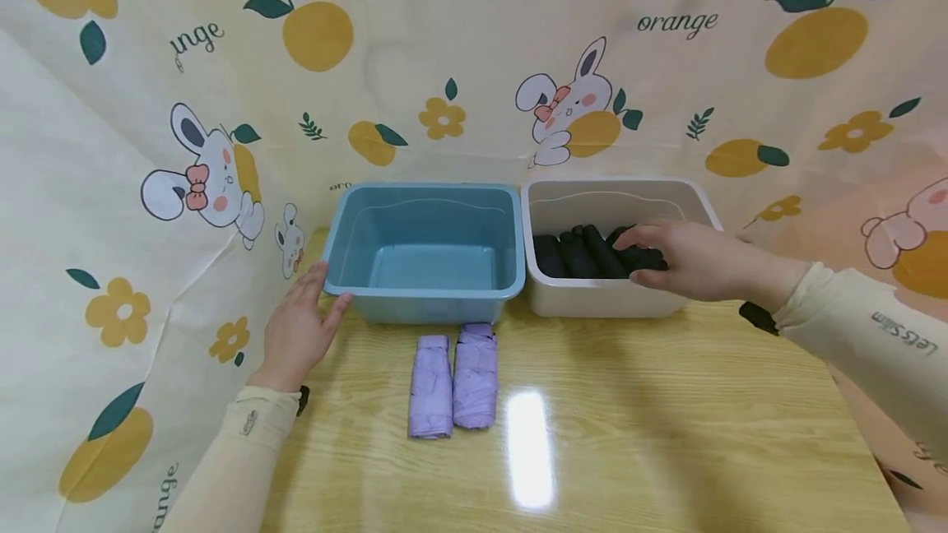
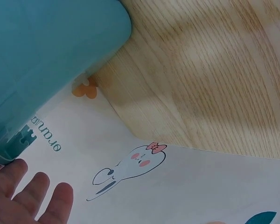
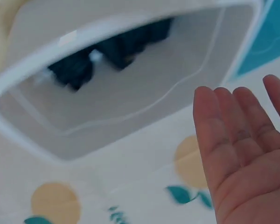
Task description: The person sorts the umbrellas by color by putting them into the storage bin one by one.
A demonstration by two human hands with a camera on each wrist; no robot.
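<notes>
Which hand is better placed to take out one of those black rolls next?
Probably the right hand: it reaches over the white bin right at the black rolls, while the left hand is farther off, beside the blue bin.

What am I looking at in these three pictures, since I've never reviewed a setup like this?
There is no machine here, just a person's two bare hands. The large picture comes from a camera worn on the head, looking forward and down; the other two come from cameras on the left and right wrists.

On the wood-grain tabletop stand a blue rectangular tub and an off-white rectangular tub containing black rolled bundles. Two light-purple rolled bundles lie in front of the blue one.

The left hand touches the blue tub's rim. The right hand is over the off-white tub, apparently holding nothing.
</notes>
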